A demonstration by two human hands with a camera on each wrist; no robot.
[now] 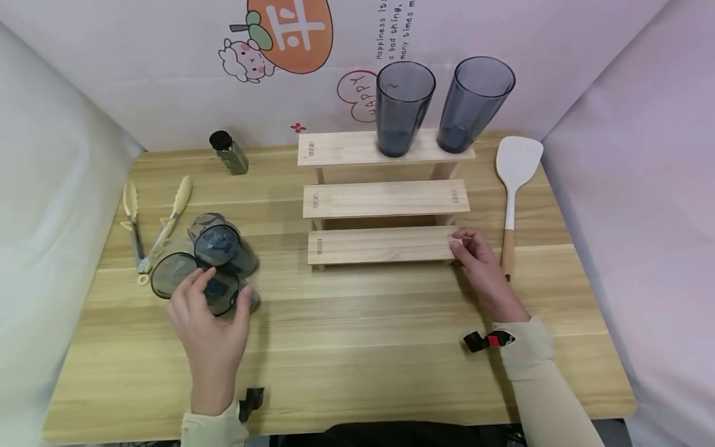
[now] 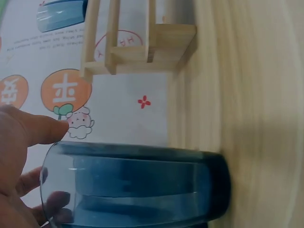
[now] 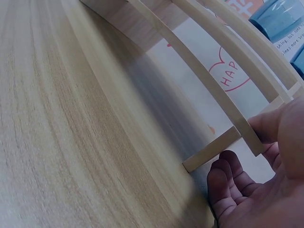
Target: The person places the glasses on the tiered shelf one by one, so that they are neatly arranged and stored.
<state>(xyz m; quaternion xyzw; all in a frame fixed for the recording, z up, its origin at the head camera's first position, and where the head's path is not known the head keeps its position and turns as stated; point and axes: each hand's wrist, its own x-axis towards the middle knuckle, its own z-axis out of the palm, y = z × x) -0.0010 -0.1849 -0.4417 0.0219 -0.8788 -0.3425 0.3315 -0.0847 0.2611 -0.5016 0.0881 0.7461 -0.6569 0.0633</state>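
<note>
At the left of the table a cluster of several grey-blue drinking glasses (image 1: 216, 245) stands close together. My left hand (image 1: 209, 332) is over the nearest glass (image 2: 137, 185), thumb and fingers spread about its rim. In the left wrist view the thumb lies just off the rim, and fingertips show through the clear wall. My right hand (image 1: 483, 273) pinches the right end of the lowest board of a three-step wooden rack (image 1: 385, 245), with the thumb on top. Two more glasses, one left (image 1: 403, 112) and one right (image 1: 473, 105), stand upright on the top step.
Tongs (image 1: 146, 264) lie left of the glass cluster. A small black-capped jar (image 1: 231, 155) stands at the back left. To the rack's right lies a white spatula (image 1: 516, 164) with a wooden handle. White cloth walls (image 1: 631, 205) border the table's back and sides.
</note>
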